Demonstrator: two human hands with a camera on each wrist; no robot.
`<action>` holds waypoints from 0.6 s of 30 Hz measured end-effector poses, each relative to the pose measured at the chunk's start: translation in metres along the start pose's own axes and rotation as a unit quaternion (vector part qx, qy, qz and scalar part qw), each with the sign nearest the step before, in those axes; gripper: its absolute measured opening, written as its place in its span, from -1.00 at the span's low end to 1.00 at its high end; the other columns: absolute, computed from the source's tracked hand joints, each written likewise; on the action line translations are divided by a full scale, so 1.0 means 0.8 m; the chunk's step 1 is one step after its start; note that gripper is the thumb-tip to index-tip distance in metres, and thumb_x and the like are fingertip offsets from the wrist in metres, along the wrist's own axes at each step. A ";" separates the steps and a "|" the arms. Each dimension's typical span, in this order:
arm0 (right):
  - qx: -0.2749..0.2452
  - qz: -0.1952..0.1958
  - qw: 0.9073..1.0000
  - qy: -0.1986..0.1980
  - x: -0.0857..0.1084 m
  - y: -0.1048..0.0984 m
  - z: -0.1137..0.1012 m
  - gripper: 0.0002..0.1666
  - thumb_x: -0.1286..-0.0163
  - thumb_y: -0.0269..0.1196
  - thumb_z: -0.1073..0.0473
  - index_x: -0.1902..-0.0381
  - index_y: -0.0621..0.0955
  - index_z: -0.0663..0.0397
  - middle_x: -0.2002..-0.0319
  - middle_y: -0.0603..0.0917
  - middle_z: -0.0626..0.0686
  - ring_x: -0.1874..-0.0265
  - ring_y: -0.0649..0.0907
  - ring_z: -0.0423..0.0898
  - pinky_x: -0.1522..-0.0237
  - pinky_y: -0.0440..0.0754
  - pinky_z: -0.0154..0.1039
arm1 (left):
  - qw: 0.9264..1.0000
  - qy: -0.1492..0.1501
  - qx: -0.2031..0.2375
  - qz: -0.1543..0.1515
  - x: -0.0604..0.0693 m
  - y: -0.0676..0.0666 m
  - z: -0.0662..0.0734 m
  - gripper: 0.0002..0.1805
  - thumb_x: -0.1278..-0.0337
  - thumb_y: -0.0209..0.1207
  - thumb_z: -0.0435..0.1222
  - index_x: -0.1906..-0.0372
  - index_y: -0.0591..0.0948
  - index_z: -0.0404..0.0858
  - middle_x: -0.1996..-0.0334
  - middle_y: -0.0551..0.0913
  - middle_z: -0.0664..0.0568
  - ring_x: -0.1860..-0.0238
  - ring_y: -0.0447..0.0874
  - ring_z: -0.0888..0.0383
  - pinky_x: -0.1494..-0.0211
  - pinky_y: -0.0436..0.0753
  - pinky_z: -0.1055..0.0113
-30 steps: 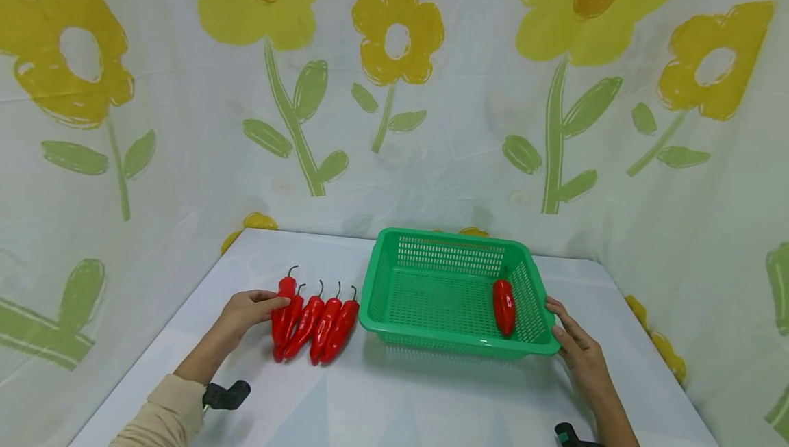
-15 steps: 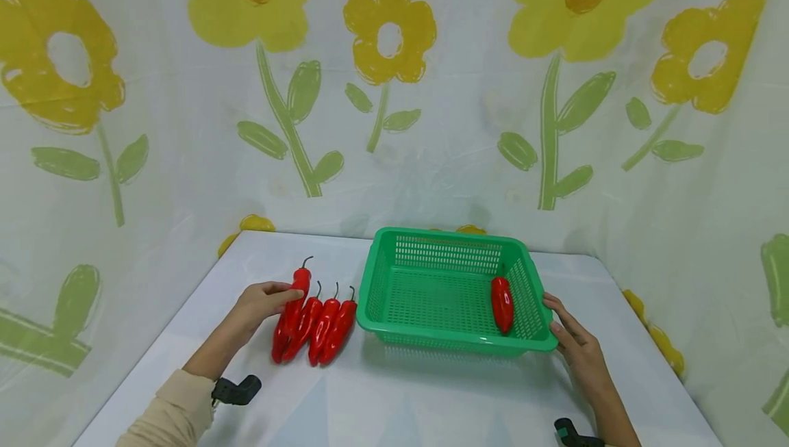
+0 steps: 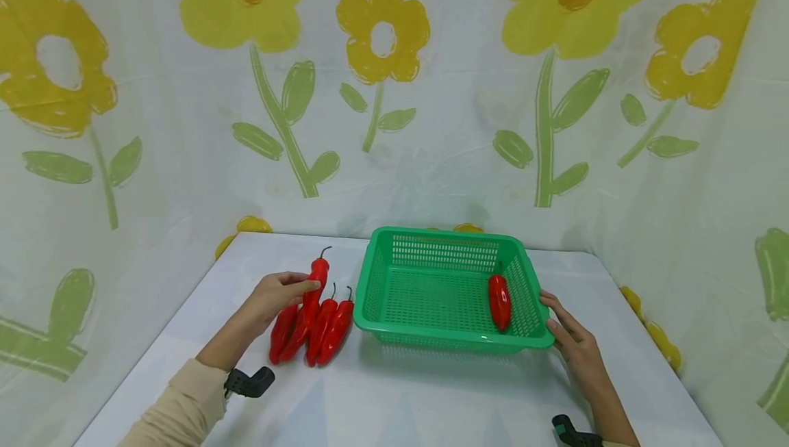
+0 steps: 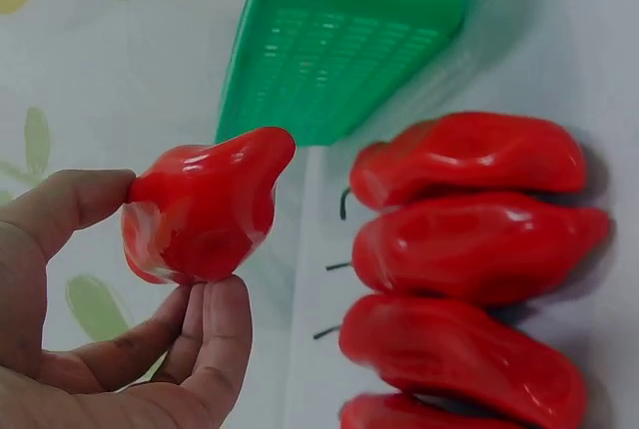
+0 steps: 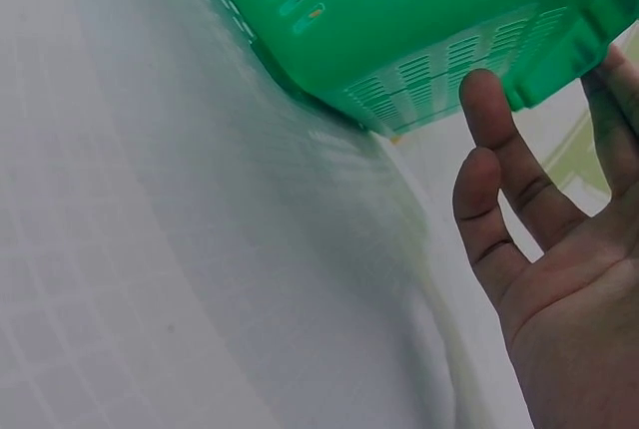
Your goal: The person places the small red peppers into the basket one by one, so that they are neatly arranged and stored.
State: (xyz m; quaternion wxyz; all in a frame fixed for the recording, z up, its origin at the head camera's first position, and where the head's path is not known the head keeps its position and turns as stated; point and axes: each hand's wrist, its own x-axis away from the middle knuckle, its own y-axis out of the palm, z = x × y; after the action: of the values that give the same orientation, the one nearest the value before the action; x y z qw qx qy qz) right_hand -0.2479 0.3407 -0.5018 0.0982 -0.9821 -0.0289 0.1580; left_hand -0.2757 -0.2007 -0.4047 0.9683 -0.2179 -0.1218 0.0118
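The red pepper is raised off the desk, long axis near upright, stem end up and leaning slightly right. The left hand has it in a narrow grip, pinched between thumb and fingertips, above four loose peppers. The green basket lies to its right, beyond that row; the right hand, well apart from the pepper, touches the basket's right rim with fingers loosely extended.

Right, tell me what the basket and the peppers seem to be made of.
Basket: very likely molded plastic, smooth with a slight sheen, judging by its even green and regular slots.

Peppers: smooth and glossy, with bright highlights on near-uniform red; perhaps plastic or foam imitations, though real waxy skin can't be ruled out.
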 end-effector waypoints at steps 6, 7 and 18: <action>0.007 0.006 1.000 0.007 0.001 0.002 0.000 -0.44 -0.63 -0.01 0.17 -0.52 0.29 0.11 -0.53 0.22 -0.06 -0.38 0.30 -0.41 -0.09 0.56 -0.48 | 1.000 0.001 0.001 -0.014 -0.001 0.013 0.014 -0.22 -0.13 0.37 -0.02 -0.34 0.41 -0.37 -0.22 0.48 -0.27 -0.21 0.46 -0.26 -0.22 0.55 -0.17; 0.007 0.007 1.000 0.009 0.001 0.002 0.000 -0.44 -0.63 -0.01 0.17 -0.51 0.29 0.11 -0.53 0.22 -0.07 -0.38 0.29 -0.40 -0.09 0.56 -0.49 | 1.000 0.003 0.002 -0.016 -0.002 0.014 0.016 -0.23 -0.14 0.36 -0.01 -0.34 0.41 -0.36 -0.21 0.49 -0.27 -0.21 0.47 -0.26 -0.23 0.54 -0.18; 0.010 0.014 1.000 0.016 0.000 0.001 -0.002 -0.44 -0.63 0.01 0.16 -0.51 0.31 0.10 -0.53 0.22 -0.05 -0.40 0.25 -0.40 -0.12 0.51 -0.51 | 0.999 0.020 0.012 -0.042 -0.009 0.031 0.046 -0.26 -0.15 0.36 -0.02 -0.32 0.43 -0.34 -0.17 0.55 -0.21 -0.17 0.52 -0.19 -0.23 0.55 -0.13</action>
State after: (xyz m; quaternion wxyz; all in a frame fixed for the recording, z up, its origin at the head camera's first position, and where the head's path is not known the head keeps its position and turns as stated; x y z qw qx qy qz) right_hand -0.2473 0.3394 -0.5006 0.1059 -0.9838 -0.0116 0.1444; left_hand -0.2912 -0.1631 -0.3846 0.9727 -0.2011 -0.1116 -0.0320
